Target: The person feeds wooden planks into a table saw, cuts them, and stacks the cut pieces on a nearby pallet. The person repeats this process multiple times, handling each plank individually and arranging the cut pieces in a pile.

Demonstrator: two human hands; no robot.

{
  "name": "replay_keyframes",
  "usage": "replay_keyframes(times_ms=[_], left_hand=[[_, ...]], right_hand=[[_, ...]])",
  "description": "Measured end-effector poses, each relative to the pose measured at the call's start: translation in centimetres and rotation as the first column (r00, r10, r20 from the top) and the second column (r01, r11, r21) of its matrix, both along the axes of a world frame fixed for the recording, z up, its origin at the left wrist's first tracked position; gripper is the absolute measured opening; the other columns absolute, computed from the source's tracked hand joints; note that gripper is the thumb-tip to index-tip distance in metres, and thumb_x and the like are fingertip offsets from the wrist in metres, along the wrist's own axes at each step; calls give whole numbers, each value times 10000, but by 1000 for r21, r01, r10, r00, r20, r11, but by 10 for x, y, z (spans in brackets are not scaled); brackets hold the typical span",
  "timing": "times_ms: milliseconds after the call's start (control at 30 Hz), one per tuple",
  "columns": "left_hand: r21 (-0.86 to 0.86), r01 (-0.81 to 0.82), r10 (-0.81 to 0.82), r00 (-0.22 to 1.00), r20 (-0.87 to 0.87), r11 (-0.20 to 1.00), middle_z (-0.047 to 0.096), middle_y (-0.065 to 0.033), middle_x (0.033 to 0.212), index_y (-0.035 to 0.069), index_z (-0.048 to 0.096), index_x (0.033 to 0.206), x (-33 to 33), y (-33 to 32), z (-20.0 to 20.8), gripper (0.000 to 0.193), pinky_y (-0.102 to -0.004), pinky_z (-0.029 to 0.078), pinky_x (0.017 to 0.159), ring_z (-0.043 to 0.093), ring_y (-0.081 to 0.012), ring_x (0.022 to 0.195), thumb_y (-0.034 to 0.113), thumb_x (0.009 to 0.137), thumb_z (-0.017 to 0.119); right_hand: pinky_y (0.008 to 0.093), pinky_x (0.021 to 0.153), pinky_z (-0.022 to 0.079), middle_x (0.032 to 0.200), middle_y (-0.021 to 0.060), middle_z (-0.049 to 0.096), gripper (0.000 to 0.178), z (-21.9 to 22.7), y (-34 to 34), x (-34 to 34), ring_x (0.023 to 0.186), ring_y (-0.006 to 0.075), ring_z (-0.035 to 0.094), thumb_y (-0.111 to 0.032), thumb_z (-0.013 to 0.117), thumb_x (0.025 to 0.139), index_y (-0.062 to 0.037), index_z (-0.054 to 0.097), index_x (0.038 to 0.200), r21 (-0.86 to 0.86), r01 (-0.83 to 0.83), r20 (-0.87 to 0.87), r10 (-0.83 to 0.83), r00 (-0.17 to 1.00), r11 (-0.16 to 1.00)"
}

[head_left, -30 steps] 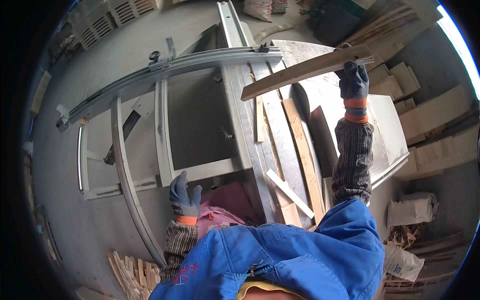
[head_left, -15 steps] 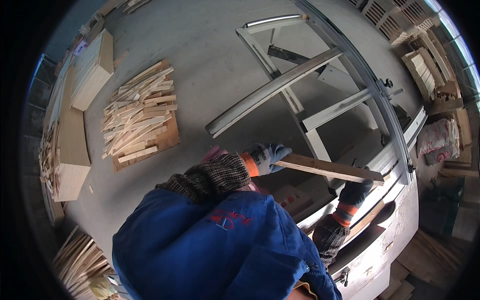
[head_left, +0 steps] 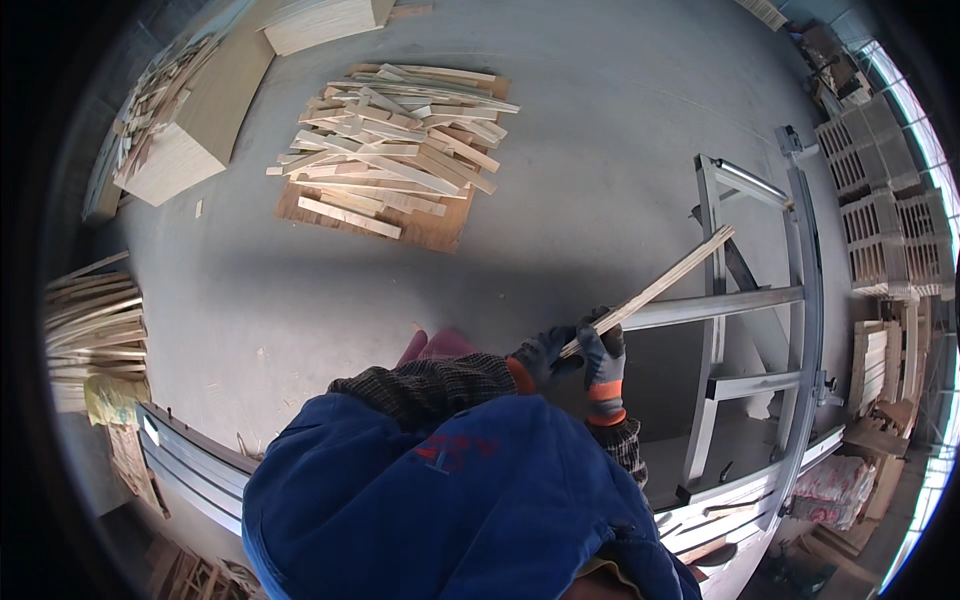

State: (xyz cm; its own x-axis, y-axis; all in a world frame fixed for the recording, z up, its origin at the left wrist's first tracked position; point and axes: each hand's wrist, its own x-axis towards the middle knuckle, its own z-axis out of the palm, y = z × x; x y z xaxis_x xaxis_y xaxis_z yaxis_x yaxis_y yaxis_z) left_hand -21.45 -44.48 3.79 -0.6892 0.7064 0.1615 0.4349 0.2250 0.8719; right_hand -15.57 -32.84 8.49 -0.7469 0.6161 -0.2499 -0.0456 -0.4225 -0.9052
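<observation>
Both of my hands are gloved in grey with orange cuffs, and they are close together in front of my body. Between them they grip a narrow wooden strip (head_left: 668, 279), which slants up and to the right over the metal frame. My left hand (head_left: 543, 357) is closed at the strip's near end, partly covering it. Just to its right, my right hand (head_left: 603, 358) wraps round the strip a little further along. The sliding-table saw's metal frame (head_left: 725, 305) lies beyond the right hand, with the strip's far end above it.
A heap of loose wooden strips (head_left: 400, 160) lies on a brown board (head_left: 445, 235) on the floor ahead. Large stacked boards (head_left: 185, 160) stand at the far left, with bundled strips (head_left: 95, 330) below them. Pallets (head_left: 880, 200) line the right side. Metal rails (head_left: 195, 470) are at lower left.
My view and body have turned left. The wooden strip has swung away from the saw's table to point up and right, and my right hand has come in beside the left.
</observation>
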Motion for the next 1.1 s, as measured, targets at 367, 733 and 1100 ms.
replay_keyframes(times_ms=[367, 733, 1100], left_hand=[[-226, -329, 384, 884, 268, 917, 544, -222, 1239, 31, 424, 1379, -154, -217, -52, 723, -425, 503, 882, 634, -321, 1014, 395, 829, 720], [-776, -610, 975, 222, 29, 162, 664, -215, 1048, -2, 557, 1230, -49, -426, -205, 591, -447, 526, 805, 652, -357, 946, 369, 806, 736], [-930, -360, 978, -153, 142, 79, 666, -230, 1127, 8, 611, 1186, -95, -336, -240, 467, -425, 519, 879, 650, -334, 1032, 299, 833, 703]], right_hand=[[331, 734, 497, 942, 60, 646, 506, -85, -32, -213, 839, 179, 587, -160, 785, 711, 26, 602, 1145, 362, -483, 437, 313, 843, 797], [377, 787, 506, 959, 138, 707, 476, -176, -26, -422, 873, 269, 654, -267, 804, 691, 4, 659, 1055, 365, -774, 645, 460, 611, 517], [363, 795, 514, 969, 129, 715, 538, -226, -3, -586, 877, 243, 659, -260, 821, 666, -10, 650, 1109, 343, -858, 789, 378, 484, 382]])
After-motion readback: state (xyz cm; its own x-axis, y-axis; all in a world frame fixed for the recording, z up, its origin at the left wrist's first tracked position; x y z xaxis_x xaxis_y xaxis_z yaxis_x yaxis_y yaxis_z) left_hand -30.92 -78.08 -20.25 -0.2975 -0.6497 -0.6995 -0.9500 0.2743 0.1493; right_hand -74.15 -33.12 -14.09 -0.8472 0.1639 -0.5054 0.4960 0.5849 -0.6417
